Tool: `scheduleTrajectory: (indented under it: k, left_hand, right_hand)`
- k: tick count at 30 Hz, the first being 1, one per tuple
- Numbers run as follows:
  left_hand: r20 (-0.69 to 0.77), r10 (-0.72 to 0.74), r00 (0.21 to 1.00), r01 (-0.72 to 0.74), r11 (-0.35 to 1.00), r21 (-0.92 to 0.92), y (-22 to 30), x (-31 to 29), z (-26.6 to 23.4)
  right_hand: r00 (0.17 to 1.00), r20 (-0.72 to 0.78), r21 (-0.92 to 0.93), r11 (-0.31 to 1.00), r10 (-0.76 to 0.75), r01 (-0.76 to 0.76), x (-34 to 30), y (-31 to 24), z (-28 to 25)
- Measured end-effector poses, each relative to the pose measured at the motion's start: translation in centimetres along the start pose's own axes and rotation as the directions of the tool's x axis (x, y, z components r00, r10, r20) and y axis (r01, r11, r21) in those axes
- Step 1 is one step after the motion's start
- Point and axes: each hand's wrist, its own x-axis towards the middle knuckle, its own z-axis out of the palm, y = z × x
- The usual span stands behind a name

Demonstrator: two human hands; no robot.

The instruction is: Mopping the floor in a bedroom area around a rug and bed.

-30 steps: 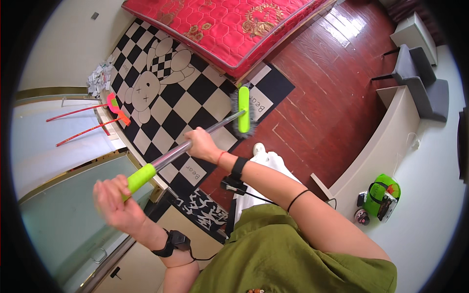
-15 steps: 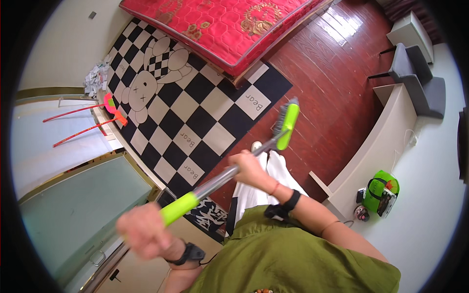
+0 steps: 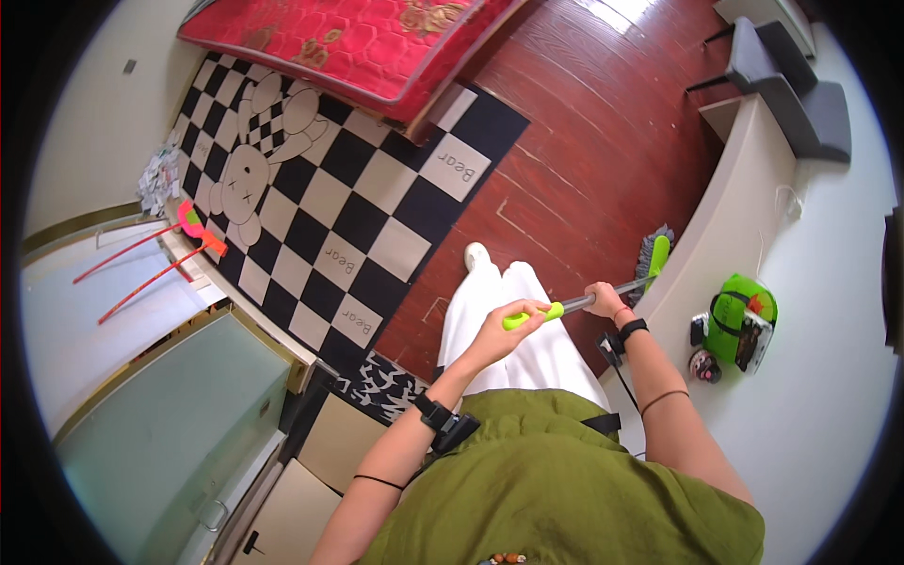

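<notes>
I hold a long-handled mop with both hands. Its head (image 3: 660,256) is bright green with a fluffy grey fringe, and it is down by the red floor, close against the side of the white desk. My left hand (image 3: 509,330) is closed round the green end grip. Farther down, my right hand (image 3: 605,299) wraps the grey metal pole, nearer to the head. The pole slants across in front of my white trousers.
A black-and-white checked rug (image 3: 363,221) lies left of the wooden floor (image 3: 565,169), below the red mattress (image 3: 320,42). Along the right runs the white desk (image 3: 744,202), with a grey chair (image 3: 753,56) beyond and a green bag (image 3: 739,315) on top. Two red-handled tools (image 3: 155,273) are at the left.
The mop has swung from over the middle of the floor to the right, down beside the desk. Both hands moved right with it, the left coming in from the far left.
</notes>
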Motion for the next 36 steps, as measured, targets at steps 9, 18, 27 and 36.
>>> scheduleTrajectory:
  k: [9,18,27,36]
  left_hand:
    - [-0.435,0.321,0.841,-0.373,0.927,-0.038,5.3,-6.5,-3.2]
    - [-0.452,0.790,0.415,-0.615,0.610,0.500,16.2,-17.4,0.1]
    - [-0.485,0.790,0.375,-0.723,0.576,0.381,13.7,-15.2,0.4]
    - [-0.321,0.533,0.783,-0.533,0.840,0.096,2.9,-6.5,1.3]
  right_hand:
    - [1.000,-0.005,0.067,0.997,-0.025,0.025,2.5,-11.8,1.4]
    - [0.837,-0.294,0.251,0.808,-0.461,0.533,4.1,-30.5,-1.6]
    - [0.881,-0.259,0.192,0.872,-0.397,0.450,2.7,-26.6,-1.3]
    - [0.902,-0.418,0.090,0.984,-0.105,0.156,0.7,-9.7,-1.1]
